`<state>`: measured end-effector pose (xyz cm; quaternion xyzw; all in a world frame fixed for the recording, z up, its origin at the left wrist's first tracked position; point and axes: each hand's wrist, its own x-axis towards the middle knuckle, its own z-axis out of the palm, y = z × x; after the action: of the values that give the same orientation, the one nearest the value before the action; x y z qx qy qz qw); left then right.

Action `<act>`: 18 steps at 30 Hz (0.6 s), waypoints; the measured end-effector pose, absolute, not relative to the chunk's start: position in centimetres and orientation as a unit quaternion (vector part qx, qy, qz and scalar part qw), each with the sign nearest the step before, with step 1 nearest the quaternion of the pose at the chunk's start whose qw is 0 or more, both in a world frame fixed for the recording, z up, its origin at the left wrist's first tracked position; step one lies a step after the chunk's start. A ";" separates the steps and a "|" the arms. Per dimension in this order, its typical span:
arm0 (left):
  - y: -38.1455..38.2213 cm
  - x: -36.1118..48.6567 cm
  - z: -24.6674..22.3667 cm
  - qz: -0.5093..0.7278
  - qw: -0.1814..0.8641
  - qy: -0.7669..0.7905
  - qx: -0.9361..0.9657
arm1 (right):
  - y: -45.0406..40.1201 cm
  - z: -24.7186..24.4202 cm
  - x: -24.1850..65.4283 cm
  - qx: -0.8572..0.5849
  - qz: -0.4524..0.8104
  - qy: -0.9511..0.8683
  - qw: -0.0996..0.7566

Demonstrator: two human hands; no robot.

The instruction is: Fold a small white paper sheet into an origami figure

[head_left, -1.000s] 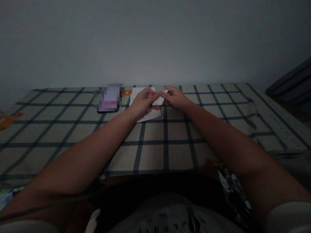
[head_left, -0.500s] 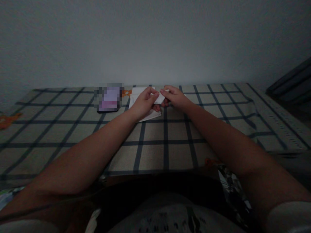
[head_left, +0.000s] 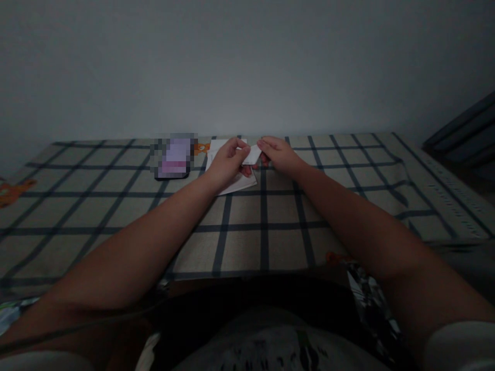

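A small piece of white paper (head_left: 252,155) is held between my two hands, over the far part of the table. My left hand (head_left: 233,158) pinches its left side between thumb and fingers. At its right edge, the thumb and fingers of my right hand (head_left: 275,151) are closed on it. Beneath and behind my left hand lie larger white sheets (head_left: 242,182), partly hidden by the hand and wrist. Whether the small paper is folded is too dark to tell.
A phone (head_left: 175,157), blurred by pixels, lies left of the sheets. The table has a checked cloth (head_left: 240,247) with orange bear prints. Behind it rises a pale wall (head_left: 247,67). A dark slatted object (head_left: 464,129) stands at the far right.
The fingertips have moved slightly apart, and more of the small white paper shows between my hands. The sheets and the phone lie as before.
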<state>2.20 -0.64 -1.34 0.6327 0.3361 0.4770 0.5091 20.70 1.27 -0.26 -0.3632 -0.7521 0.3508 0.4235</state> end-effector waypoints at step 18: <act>-0.5 2.3 -1.3 0.498 0.508 0.391 0.584 | 1.6 -0.2 20.9 -0.375 0.382 -0.698 0.477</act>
<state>2.29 -0.50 -1.29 0.5839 0.3914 0.4982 0.5076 20.90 1.62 -0.22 -0.3747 -0.6976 0.3817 0.4767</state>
